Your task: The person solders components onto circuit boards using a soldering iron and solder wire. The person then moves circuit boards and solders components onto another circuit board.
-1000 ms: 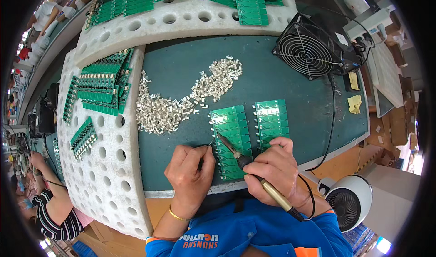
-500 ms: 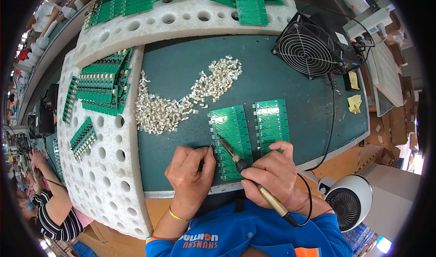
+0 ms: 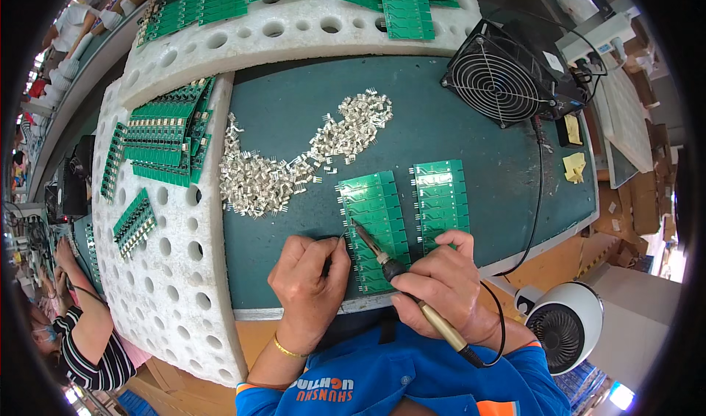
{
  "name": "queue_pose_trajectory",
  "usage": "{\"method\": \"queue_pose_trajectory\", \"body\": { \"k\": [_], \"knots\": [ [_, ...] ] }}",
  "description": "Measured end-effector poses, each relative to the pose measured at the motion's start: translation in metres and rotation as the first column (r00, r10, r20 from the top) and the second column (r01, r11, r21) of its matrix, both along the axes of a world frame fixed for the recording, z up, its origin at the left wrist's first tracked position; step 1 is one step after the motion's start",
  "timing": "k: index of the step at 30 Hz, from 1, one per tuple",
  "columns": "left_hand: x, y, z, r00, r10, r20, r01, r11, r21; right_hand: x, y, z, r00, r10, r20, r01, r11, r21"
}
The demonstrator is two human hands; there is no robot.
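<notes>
My right hand [image 3: 441, 287] grips a soldering iron [image 3: 391, 264], its tip down on the left green circuit board panel [image 3: 379, 203], at the pins along that panel's left edge. My left hand [image 3: 309, 276], pinched closed beside this panel, holds a thin solder wire [image 3: 342, 235] reaching toward the tip. A second green panel [image 3: 439, 192] lies to the right, just beyond my right fingers. A long pile of small white connectors [image 3: 261, 188] spreads over the green mat [image 3: 294, 92], above my left hand.
White foam trays [image 3: 176, 269] at left and back bear stacked boards. A square black fan [image 3: 496, 85] with cable is back right, beside yellow sponges [image 3: 573, 167]. A white fan [image 3: 559, 328] stands lower right. A co-worker's arm and striped top [image 3: 92, 346] are at left.
The iron and my right hand have shifted slightly left and settled. My left hand stays almost still. The co-worker at left has moved slightly.
</notes>
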State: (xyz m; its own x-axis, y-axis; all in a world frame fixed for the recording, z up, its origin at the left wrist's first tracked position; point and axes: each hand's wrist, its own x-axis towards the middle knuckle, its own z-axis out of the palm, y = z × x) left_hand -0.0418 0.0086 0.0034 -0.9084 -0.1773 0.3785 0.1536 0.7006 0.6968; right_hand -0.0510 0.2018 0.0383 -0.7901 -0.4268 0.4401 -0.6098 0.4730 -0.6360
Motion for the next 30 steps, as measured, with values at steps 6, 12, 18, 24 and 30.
{"method": "queue_pose_trajectory", "body": {
  "k": [6, 12, 18, 24, 30],
  "knots": [
    [0.0001, 0.0002, 0.0008, 0.999, 0.013, 0.035, -0.014, 0.998, 0.055, -0.0017, 0.0012, -0.0017, 1.0, -0.012, 0.018, 0.013, 0.998, -0.057],
    [0.0002, -0.0007, 0.0004, 1.0, -0.003, 0.029, 0.002, 0.999, 0.045, -0.0005, 0.0017, -0.0024, 1.0, -0.004, 0.02, 0.005, 0.998, -0.062],
    [0.0012, -0.0008, -0.0002, 1.0, -0.003, 0.024, 0.002, 0.998, 0.063, 0.0017, 0.0014, -0.0017, 1.0, -0.006, 0.013, 0.006, 0.999, -0.041],
    [0.0013, -0.0003, 0.0006, 0.999, 0.0, 0.039, -0.002, 0.998, 0.061, 0.0026, 0.0007, -0.0019, 1.0, -0.003, 0.005, 0.003, 0.999, -0.038],
    [0.0006, -0.0007, -0.0004, 1.0, -0.008, 0.029, 0.007, 0.999, 0.053, 0.0041, 0.0008, -0.0003, 1.0, 0.004, 0.01, -0.004, 1.0, -0.026]
  ]
}}
